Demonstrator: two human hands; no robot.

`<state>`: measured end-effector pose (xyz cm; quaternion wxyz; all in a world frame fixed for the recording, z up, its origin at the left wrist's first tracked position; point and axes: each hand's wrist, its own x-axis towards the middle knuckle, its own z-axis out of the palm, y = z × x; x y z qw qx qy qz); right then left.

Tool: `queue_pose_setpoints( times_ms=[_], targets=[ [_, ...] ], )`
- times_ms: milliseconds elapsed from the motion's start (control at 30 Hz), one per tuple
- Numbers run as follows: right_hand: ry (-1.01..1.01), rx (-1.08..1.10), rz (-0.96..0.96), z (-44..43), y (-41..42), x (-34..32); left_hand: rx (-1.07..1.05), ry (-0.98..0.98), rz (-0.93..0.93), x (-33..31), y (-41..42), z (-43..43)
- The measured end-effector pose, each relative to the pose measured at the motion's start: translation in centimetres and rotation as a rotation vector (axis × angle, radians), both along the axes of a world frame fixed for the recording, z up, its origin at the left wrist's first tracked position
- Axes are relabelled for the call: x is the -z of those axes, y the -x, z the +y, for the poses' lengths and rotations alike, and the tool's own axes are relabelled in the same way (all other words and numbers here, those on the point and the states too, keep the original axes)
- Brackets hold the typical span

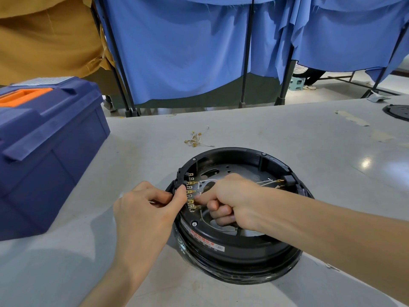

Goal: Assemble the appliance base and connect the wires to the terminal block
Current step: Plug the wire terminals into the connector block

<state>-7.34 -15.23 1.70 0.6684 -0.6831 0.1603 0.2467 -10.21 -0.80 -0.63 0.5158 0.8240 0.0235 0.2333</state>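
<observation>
While the black appliance base [240, 248] sits on the bench [276, 134], the left hand [150, 206] curls at its left rim, thumb and fingers pinching the terminal block [188, 192]. Right hand [232, 199] reaches across the base, fingers curled tight, pinching a wire connector [193, 200] at the block's brass tabs.

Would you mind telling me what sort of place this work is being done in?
Probably a small assembly workshop or training bay: a grey worktable, a blue toolbox beside the half-wired appliance base, and blue cloth screens on black frames behind.
</observation>
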Motion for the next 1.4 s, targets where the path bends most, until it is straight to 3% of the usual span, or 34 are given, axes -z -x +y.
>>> queue_pose_setpoints(
  times_ms=[1200,1400],
  targets=[
    [-0.057,0.057,0.131,2.0,-0.8,-0.2,0.014,-0.075,-0.008,0.6,-0.3,-0.1],
    [-0.018,-0.004,0.031,1.2,-0.1,-0.3,-0.006,-0.069,-0.013,0.5,-0.5,0.0]
  ],
)
